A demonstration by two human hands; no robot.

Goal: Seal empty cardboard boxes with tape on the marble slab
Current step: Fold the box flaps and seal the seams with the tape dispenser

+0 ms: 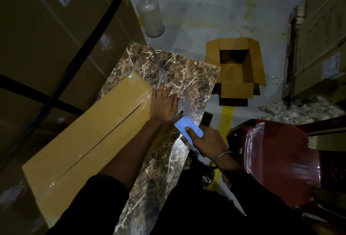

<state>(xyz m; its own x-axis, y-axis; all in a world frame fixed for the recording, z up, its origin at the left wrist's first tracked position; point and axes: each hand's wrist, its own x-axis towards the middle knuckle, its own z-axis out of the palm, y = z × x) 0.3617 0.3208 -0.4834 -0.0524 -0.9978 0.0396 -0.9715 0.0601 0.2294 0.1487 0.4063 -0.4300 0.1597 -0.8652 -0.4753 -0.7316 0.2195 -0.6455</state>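
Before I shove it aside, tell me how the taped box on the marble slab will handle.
The taped cardboard box probably slides easily on the polished marble slab. Long and flat, it seems unlikely to tip. Being empty, it is likely light.

— What surrounds the work area?
— A dim storeroom: a stained grey concrete floor crossed by a yellow painted line, with tall strapped cartons stacked at left and more cartons at right.
— Any furniture?
— A dark red plastic chair at lower right. A dusty glass bottle stands on the floor, and pale debris lies near the right stack.
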